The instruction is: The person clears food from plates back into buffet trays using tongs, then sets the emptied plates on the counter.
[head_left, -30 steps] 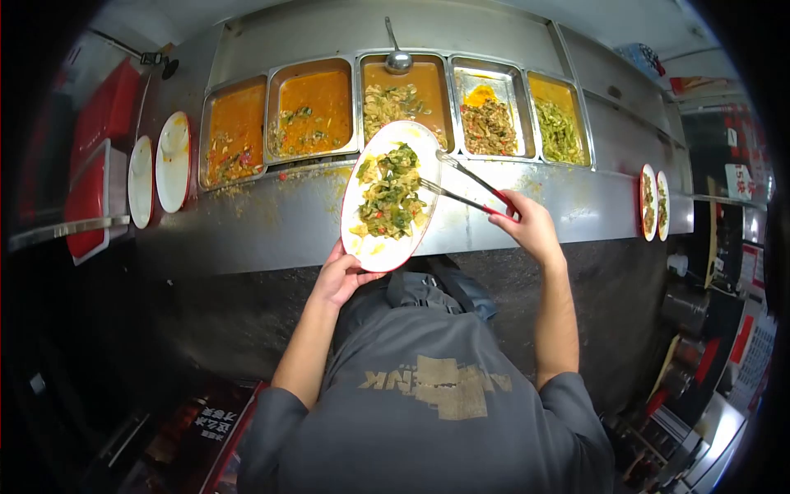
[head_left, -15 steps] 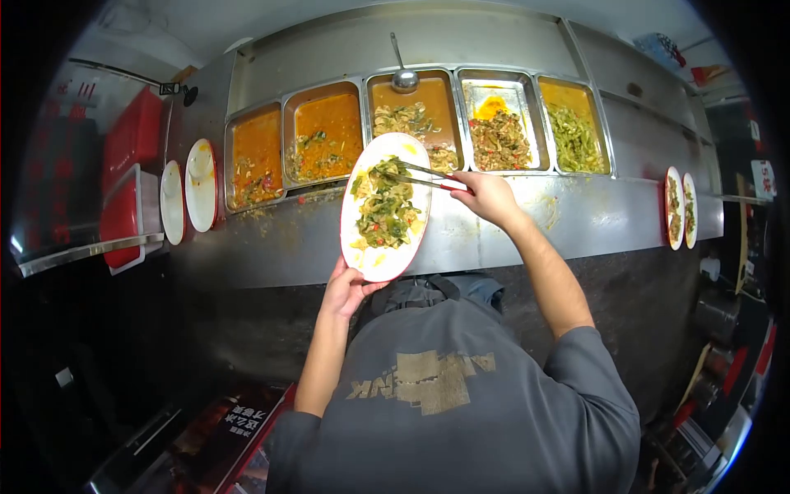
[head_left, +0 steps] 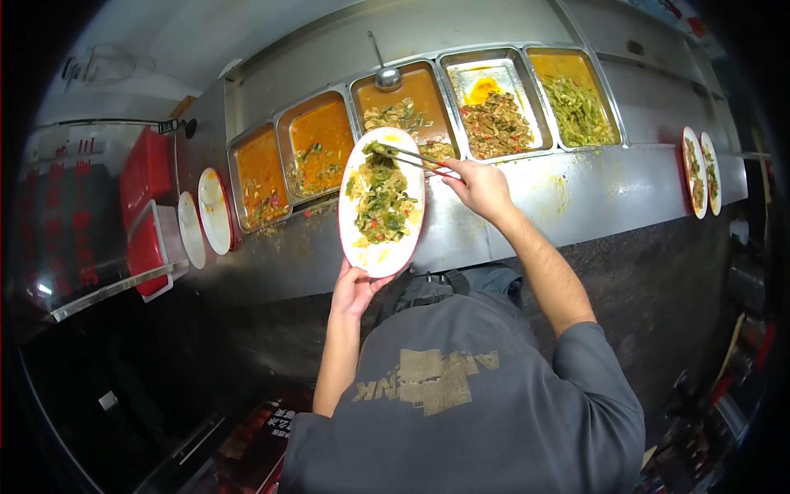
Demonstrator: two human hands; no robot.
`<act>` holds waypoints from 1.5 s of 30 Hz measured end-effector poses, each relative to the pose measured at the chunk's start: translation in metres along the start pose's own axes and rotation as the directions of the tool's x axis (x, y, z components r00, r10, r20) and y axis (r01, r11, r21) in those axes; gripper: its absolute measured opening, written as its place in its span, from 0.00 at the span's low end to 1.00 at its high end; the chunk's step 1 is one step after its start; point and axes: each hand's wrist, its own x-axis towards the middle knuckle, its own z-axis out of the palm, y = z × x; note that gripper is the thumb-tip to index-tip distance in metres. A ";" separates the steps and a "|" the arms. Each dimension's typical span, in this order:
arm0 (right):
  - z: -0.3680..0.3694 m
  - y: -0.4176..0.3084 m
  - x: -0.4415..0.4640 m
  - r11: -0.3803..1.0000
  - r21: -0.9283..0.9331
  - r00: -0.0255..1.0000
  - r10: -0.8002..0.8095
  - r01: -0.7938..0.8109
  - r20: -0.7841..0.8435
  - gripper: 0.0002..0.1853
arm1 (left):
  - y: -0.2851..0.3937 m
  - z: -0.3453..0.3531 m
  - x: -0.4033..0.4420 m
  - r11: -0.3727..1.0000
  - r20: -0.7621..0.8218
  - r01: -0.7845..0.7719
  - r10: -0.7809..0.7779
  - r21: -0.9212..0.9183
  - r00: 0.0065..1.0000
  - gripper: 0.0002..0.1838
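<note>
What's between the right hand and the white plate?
The head view shows tongs, gripped in the right hand and extending over the white plate.

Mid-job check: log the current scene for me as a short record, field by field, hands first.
left hand: holding the near end of a white oval plate
right hand: gripping tongs with red handles
tong tips: at the greens, toward the plate's far end
plate contents: mixed greens with pale and red pieces
food trays: five in a row, all holding food
ladle: in the middle tray, handle pointing away
plates at left: two
plates at right: two, with food
</note>
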 end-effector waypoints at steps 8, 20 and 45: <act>-0.007 0.032 0.015 0.983 0.065 0.980 0.177 -0.171 -0.090 0.18 | -0.009 -0.001 -0.001 0.997 -0.040 -0.001 -0.002 -0.082 0.999 0.39; -0.007 0.046 0.031 0.945 0.066 0.941 0.325 -0.320 -0.091 0.17 | -0.026 -0.025 0.002 0.986 -0.021 -0.036 0.034 -0.160 0.999 0.38; -0.032 -0.005 0.027 0.976 -0.091 0.976 0.206 -0.199 0.073 0.23 | -0.017 -0.012 -0.006 0.998 0.086 -0.056 0.059 -0.032 0.995 0.41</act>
